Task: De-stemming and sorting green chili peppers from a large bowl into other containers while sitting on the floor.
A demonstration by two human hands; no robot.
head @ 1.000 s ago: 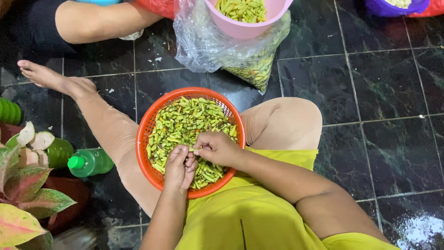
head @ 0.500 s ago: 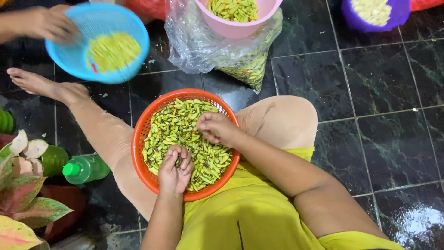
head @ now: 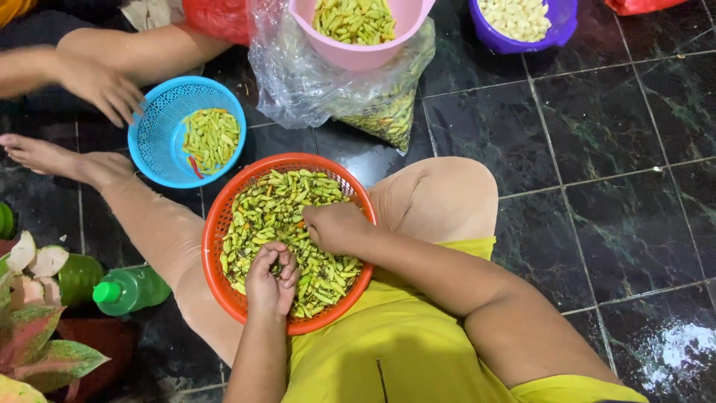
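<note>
Since half a second ago, another person's hand (head: 101, 89) has lowered the blue basket (head: 160, 145) onto the tiles at 10 o'clock. Both hands now dig in the orange basket (head: 224, 224) of green chilies (head: 276, 201) on the lap: left hand (head: 270, 282) curled shut on a few, right hand (head: 335, 226) fisted, its contents hidden. Perched on a thigh, that basket could tip and spill.

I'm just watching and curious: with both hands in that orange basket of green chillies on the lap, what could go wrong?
1. The orange basket rests on the legs, not the floor; it might tip and spill the green chillies.
2. Both bare hands, left hand and right hand, dig in the chillies, so skin could burn.
3. Another person's hand reaches by the blue basket; it could get knocked.
</note>
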